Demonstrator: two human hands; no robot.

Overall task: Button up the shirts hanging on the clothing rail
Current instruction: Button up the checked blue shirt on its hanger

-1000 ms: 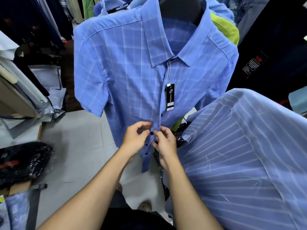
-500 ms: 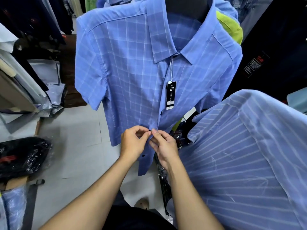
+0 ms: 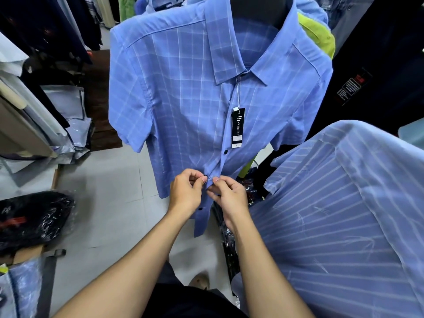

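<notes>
Both hands meet at the front placket of a blue checked shirt (image 3: 183, 99), low on its front. Our left hand (image 3: 187, 193) pinches the edge of the fabric between thumb and forefinger, fingers curled, with a small dark button just visible at its fingertips. Our right hand (image 3: 230, 196) pinches the opposite edge of the placket, thumb and forefinger pressed together right beside the left hand's fingertips. We see bare forearms reaching up from the bottom of the view.

That shirt hangs in front of us, short-sleeved, collar spread, filling the upper middle of the view. One dark button (image 3: 225, 152) above our hands sits fastened through the placket. Another dark button (image 3: 200, 209) shows below our left hand, where the hem hangs loose. A black hang tag (image 3: 237, 127) with white lettering dangles on a thread from the collar, lying on the placket above the fastened button.

To the right, close to us, hangs a lighter blue striped shirt (image 3: 344, 214), touching our right forearm. A lime-green garment (image 3: 321, 35) peeks out behind the checked shirt's shoulder. Dark clothing hangs further right and at upper left. On the pale tiled floor (image 3: 110, 203) at the left lies a black garment in a clear plastic bag (image 3: 32, 219), with more bagged items near it.
</notes>
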